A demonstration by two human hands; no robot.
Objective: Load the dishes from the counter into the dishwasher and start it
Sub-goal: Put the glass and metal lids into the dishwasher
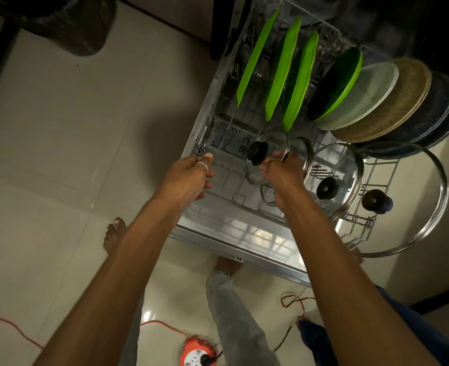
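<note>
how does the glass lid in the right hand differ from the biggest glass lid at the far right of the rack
The held lid is small; the biggest lid is much larger. The right hand grips the held lid's rim, while the biggest lid stands free in the rack. Both are clear glass with metal rims and dark knobs.

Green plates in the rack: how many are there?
4. Three stand on edge in a row: far left, middle, right. A fourth, dark inside, leans against the white plate. Others may be hidden.
</note>
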